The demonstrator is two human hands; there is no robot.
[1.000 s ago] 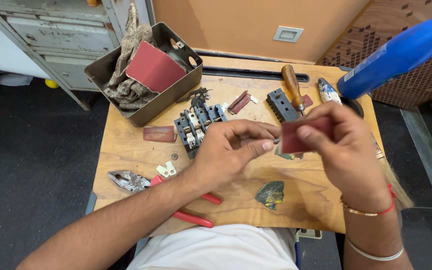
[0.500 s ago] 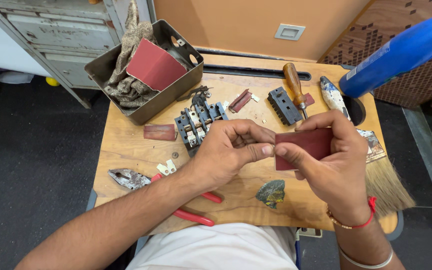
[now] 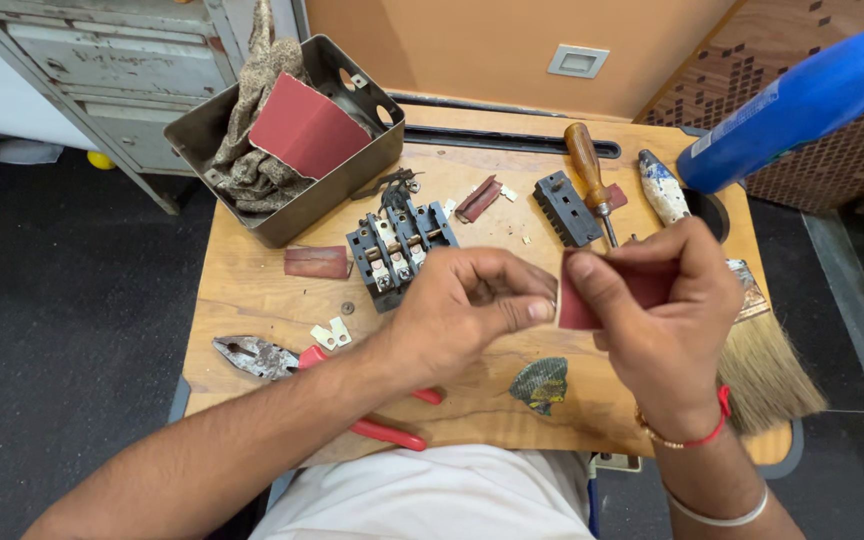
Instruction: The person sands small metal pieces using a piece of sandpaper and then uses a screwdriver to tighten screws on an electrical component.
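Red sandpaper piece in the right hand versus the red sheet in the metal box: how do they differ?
The folded red piece is small and pinched by the right hand above the table; the red sheet is larger, lies flat and tilted on rags in the metal box, untouched. Both share one dull red colour.

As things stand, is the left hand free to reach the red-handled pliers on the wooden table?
Probably not straight away: the left hand is pinched at the red sandpaper piece, and its forearm lies over the red-handled pliers.

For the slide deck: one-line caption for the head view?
Left hand meets a red sandpaper piece held by right hand above a cluttered wooden table.
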